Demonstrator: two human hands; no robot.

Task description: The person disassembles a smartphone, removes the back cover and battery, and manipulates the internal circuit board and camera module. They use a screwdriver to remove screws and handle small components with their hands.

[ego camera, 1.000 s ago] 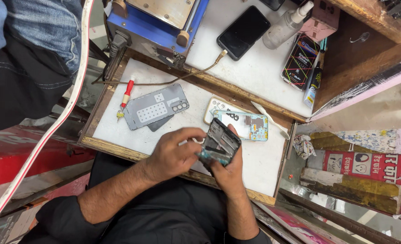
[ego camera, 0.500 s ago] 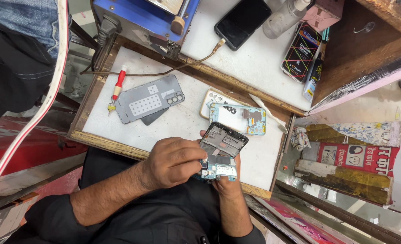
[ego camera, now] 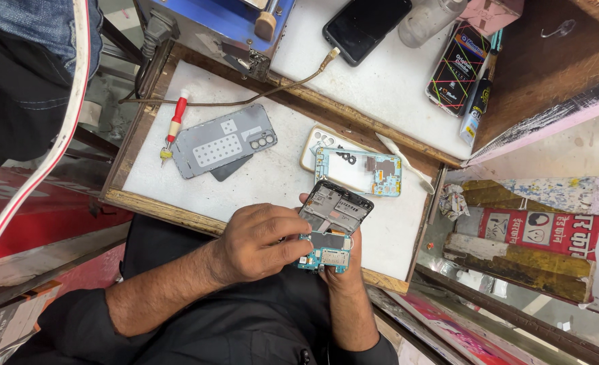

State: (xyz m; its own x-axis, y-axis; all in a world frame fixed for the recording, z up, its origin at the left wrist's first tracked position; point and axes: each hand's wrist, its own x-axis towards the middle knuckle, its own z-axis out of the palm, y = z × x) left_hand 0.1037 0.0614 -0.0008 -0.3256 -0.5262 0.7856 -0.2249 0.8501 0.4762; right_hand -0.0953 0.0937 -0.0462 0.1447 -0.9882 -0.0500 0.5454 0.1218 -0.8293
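My right hand (ego camera: 345, 265) grips an opened phone (ego camera: 334, 215) from underneath, holding it just above the near edge of the white work tray (ego camera: 259, 186). The phone's inside faces up, with a black frame and a teal circuit board (ego camera: 323, 257) at its near end. My left hand (ego camera: 259, 243) rests against the phone's left side, fingertips pinched on the circuit board. My left thumb is hidden behind the fingers.
On the tray lie a grey back cover (ego camera: 221, 142), a red-handled screwdriver (ego camera: 174, 125), a teal inner plate (ego camera: 360, 172) over a cream case (ego camera: 315, 143), and a white tool (ego camera: 402, 162). Behind are a blue machine (ego camera: 225, 20), a cabled black phone (ego camera: 367, 20), a bottle (ego camera: 428, 20). Another person's jeans (ego camera: 15, 61) are at left.
The phone has turned from edge-on to flat, its inside facing up. My left fingers have shifted down onto the circuit board. The view has moved closer.
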